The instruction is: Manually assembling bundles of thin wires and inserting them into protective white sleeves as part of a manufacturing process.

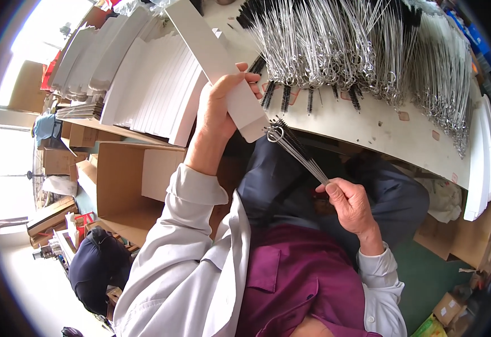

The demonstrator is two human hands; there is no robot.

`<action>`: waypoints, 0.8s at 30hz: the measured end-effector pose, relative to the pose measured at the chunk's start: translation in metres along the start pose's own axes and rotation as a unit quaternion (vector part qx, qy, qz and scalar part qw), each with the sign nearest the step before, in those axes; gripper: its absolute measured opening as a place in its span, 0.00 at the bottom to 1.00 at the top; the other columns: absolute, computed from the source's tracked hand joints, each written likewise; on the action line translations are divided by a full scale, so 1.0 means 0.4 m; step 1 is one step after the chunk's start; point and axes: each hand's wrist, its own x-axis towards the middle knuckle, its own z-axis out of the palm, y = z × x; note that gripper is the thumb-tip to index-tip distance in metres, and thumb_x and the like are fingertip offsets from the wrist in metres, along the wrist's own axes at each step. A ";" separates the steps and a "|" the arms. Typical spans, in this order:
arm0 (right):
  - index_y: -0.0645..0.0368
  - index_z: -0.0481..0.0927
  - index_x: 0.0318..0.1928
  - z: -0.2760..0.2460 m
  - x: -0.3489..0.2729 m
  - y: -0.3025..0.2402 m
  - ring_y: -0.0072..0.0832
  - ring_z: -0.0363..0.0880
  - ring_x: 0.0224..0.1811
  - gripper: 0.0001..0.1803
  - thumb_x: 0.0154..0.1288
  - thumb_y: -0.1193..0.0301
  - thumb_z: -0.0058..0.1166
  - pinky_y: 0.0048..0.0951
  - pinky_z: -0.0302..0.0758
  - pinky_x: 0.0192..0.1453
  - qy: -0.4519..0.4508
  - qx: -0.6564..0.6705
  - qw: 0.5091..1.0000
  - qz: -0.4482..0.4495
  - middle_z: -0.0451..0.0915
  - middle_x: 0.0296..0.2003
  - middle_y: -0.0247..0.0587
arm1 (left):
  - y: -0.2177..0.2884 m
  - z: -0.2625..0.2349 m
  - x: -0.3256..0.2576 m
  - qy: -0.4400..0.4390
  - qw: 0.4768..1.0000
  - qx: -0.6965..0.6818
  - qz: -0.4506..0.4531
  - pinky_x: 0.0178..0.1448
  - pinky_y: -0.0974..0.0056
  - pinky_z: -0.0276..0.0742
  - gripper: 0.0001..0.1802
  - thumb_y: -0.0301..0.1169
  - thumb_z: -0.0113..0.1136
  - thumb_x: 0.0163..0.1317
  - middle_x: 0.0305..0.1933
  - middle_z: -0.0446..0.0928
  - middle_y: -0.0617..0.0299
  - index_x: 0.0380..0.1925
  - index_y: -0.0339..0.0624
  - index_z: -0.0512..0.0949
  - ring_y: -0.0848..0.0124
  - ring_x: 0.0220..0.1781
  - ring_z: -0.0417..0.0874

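My left hand (pixel 223 101) is closed around a long, narrow white box (pixel 200 42), which slants from the upper left down toward the middle. In my right hand (pixel 349 205) is a small bundle of wire-handled brushes (pixel 301 154), pinched by the thin metal stems. The bundle's upper end, with a ring loop and black bristles, lies right at the lower end of the box. Whether any of it is inside the box I cannot tell. Beyond my hands, a big pile of similar wire brushes (pixel 324 45) covers the table, with loops and some black bristle tips toward me.
Flat white boxes (pixel 150 90) stand stacked at the left of the table (pixel 380 126). More white strips (pixel 481 157) lean at its right edge. An open cardboard carton (pixel 121 180) sits at my left, and another carton (pixel 453 236) is below the table's right end.
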 end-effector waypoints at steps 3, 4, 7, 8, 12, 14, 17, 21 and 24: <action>0.64 0.86 0.43 0.010 0.002 0.009 0.17 0.64 0.22 0.15 0.82 0.64 0.54 0.26 0.64 0.26 0.023 -0.021 0.999 -0.019 0.75 0.21 0.32 | -0.019 0.040 -0.015 -0.009 1.000 -0.018 0.008 0.48 0.55 0.84 0.22 0.31 0.61 0.69 0.44 0.83 0.45 0.59 0.30 0.72 0.62 0.39 0.84; 0.64 0.86 0.43 0.014 0.004 0.017 0.17 0.64 0.22 0.15 0.82 0.64 0.54 0.26 0.64 0.26 0.025 -0.023 0.999 -0.016 0.75 0.21 0.32 | -0.023 0.051 -0.020 -0.008 1.000 -0.027 0.009 0.48 0.55 0.84 0.22 0.31 0.61 0.69 0.43 0.83 0.45 0.59 0.31 0.72 0.62 0.39 0.84; 0.65 0.86 0.43 0.021 0.010 0.023 0.19 0.64 0.21 0.15 0.81 0.64 0.55 0.26 0.64 0.26 0.059 -0.056 0.995 -0.062 0.74 0.20 0.35 | -0.040 0.051 -0.018 0.007 0.999 -0.047 0.025 0.48 0.55 0.84 0.21 0.32 0.61 0.70 0.43 0.83 0.45 0.58 0.31 0.73 0.62 0.40 0.84; 0.65 0.86 0.43 0.019 0.009 0.010 0.19 0.64 0.21 0.15 0.81 0.64 0.55 0.26 0.65 0.26 0.057 -0.059 0.995 -0.051 0.74 0.21 0.36 | -0.044 0.050 -0.018 0.019 0.997 -0.060 0.036 0.48 0.55 0.84 0.21 0.33 0.61 0.70 0.43 0.83 0.45 0.57 0.32 0.73 0.61 0.40 0.84; 0.66 0.86 0.43 0.026 0.013 0.028 0.20 0.65 0.22 0.16 0.81 0.64 0.56 0.27 0.66 0.27 0.072 -0.058 0.994 -0.059 0.73 0.21 0.37 | -0.052 0.068 -0.028 0.054 0.995 -0.071 0.037 0.49 0.55 0.84 0.20 0.33 0.61 0.70 0.43 0.82 0.44 0.56 0.32 0.73 0.61 0.39 0.84; 0.66 0.86 0.43 0.022 0.013 0.018 0.19 0.64 0.22 0.16 0.81 0.63 0.55 0.26 0.65 0.27 0.062 -0.057 0.996 -0.042 0.73 0.21 0.37 | -0.052 0.076 -0.033 0.085 0.992 -0.078 0.051 0.50 0.55 0.83 0.20 0.32 0.61 0.70 0.44 0.81 0.44 0.56 0.31 0.73 0.61 0.39 0.82; 0.65 0.86 0.43 0.022 0.012 0.033 0.16 0.64 0.22 0.17 0.81 0.63 0.54 0.24 0.64 0.27 0.048 -0.046 0.998 -0.022 0.72 0.20 0.32 | -0.058 0.073 -0.033 0.095 0.989 -0.100 0.059 0.50 0.54 0.82 0.21 0.32 0.61 0.70 0.43 0.80 0.43 0.57 0.31 0.72 0.61 0.39 0.81; 0.64 0.86 0.42 0.004 0.016 0.032 0.15 0.61 0.22 0.18 0.82 0.61 0.53 0.24 0.60 0.25 -0.001 -0.041 0.999 0.015 0.70 0.19 0.31 | -0.067 0.086 -0.044 0.069 0.992 -0.086 0.055 0.49 0.53 0.82 0.21 0.32 0.61 0.70 0.43 0.80 0.44 0.58 0.31 0.72 0.60 0.39 0.81; 0.63 0.86 0.41 -0.008 0.023 0.035 0.12 0.61 0.20 0.18 0.82 0.61 0.53 0.23 0.58 0.24 -0.038 0.078 0.994 0.069 0.68 0.18 0.25 | -0.071 0.091 -0.049 0.063 0.993 -0.077 0.069 0.49 0.53 0.81 0.21 0.33 0.61 0.70 0.43 0.80 0.44 0.57 0.30 0.72 0.60 0.40 0.81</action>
